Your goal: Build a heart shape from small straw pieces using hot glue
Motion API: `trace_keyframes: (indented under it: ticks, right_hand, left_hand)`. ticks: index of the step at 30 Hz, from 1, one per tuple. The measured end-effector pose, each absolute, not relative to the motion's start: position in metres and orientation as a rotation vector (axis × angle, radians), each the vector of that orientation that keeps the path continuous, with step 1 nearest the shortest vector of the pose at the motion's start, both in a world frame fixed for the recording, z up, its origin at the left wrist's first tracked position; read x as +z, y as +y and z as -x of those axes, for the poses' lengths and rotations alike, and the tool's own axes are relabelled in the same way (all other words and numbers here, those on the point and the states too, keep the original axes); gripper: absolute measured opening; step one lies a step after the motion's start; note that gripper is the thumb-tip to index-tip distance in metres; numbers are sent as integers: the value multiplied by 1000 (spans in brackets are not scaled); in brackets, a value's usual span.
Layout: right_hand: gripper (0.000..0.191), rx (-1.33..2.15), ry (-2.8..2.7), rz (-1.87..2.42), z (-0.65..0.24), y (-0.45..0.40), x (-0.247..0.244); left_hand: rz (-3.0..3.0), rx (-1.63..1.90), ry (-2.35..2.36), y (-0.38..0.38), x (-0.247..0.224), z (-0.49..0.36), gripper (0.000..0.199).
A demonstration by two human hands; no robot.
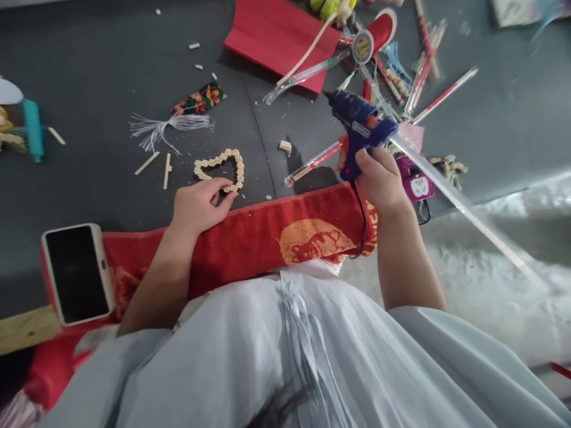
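Observation:
A heart-shaped outline of small pale wooden pieces [240, 166] lies on the dark table near its front edge. My left hand [203, 204] pinches the lower right part of this heart between thumb and fingers. My right hand [377, 178] is wrapped round the handle of a blue glue gun [361, 128], whose nozzle points up and left, away from the heart. A long clear glue stick [468, 211] sticks out of the gun's back towards the lower right. Just right of the heart lies a small cluster of pale pieces [285, 145].
A red towel [254, 232] lines the table's front edge, with a phone [78, 273] at its left end. Beyond are a white tassel [172, 126], patterned fabric [200, 100], red paper [281, 38], a red ribbon spool [379, 32] and several wrapped sticks.

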State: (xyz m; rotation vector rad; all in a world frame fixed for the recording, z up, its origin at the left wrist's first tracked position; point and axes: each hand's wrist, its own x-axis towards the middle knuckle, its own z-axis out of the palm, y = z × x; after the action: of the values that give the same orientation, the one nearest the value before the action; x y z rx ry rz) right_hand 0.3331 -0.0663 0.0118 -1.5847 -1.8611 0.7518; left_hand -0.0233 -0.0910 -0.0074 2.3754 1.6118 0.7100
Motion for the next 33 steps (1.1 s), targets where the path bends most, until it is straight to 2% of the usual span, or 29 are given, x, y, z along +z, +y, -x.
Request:
trace_keyframes:
  ticks: [5,11,16,21,27,33]
  right_hand:
    - [48,1297,-1498,1384,-300,-89,33]
    - [51,1630,-1299,1443,-270,-110,47]
    - [58,1743,-1175,1592,-254,-118,44]
    - [55,1851,-1122,1614,-245,-120,40]
    - [55,1912,-1060,1669,-240,-120,39]
    - [55,1933,-1035,1699,-242,-122,39]
  left_hand:
    - [-2362,677,1621,-91,-7,23,20]
    - [-2347,657,1612,-93,-3,22,20]
    - [-2328,629,1608,-93,-2,21,24]
    - [-2321,545,1611,-94,1,21,25]
    - [-2417,738,1486,-94,5,21,16]
    - [-2387,504,1532,-95,9,24,14]
